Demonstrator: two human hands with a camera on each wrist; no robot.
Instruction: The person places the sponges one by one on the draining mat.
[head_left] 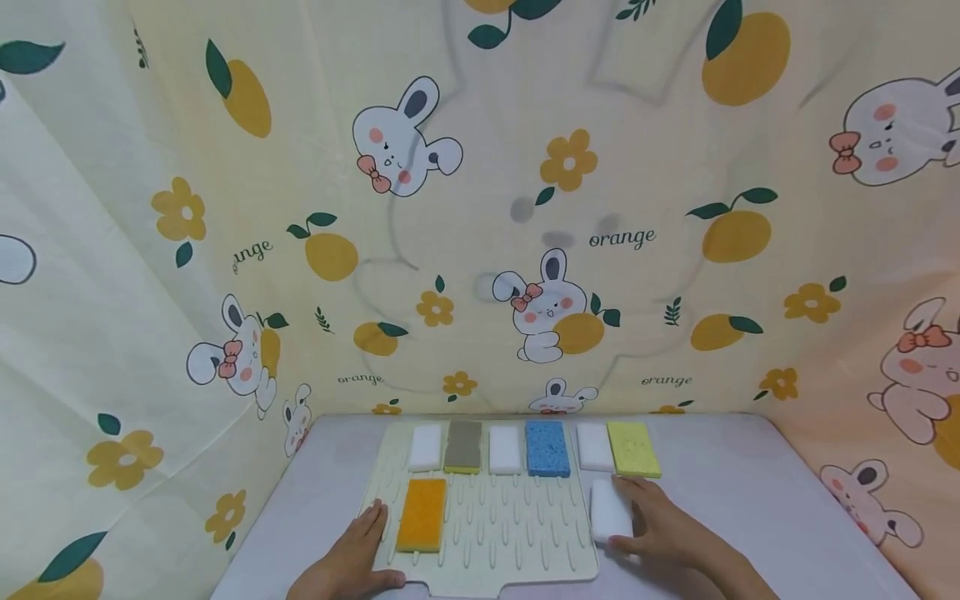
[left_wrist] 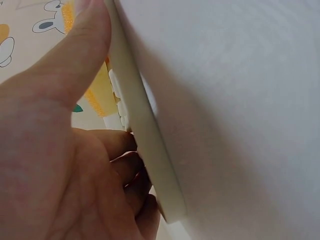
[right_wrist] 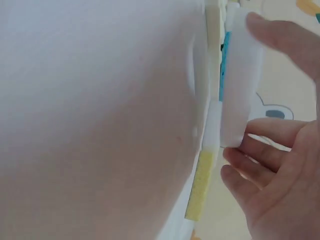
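My right hand (head_left: pixel 660 521) pinches a white sponge block (head_left: pixel 610 510) between thumb and fingers, at the right edge of the cream ridged drying board (head_left: pixel 517 542). In the right wrist view the white block stands clear above the table, thumb at one end and fingertips at the other. My left hand (head_left: pixel 348 554) rests at the board's front left corner, fingers along its left edge and thumb by the front edge. Just beside those fingers, an orange sponge (head_left: pixel 422 515) lies on the board.
Along the back lie a white block (head_left: pixel 425 447), a grey-and-yellow sponge (head_left: pixel 462 446), another white block (head_left: pixel 504 450) and a blue sponge (head_left: pixel 547 448). Right of the board are a white block (head_left: pixel 595 447) and a yellow sponge (head_left: pixel 633 448). A printed curtain (head_left: pixel 480 192) hangs behind the table (head_left: pixel 720 467).
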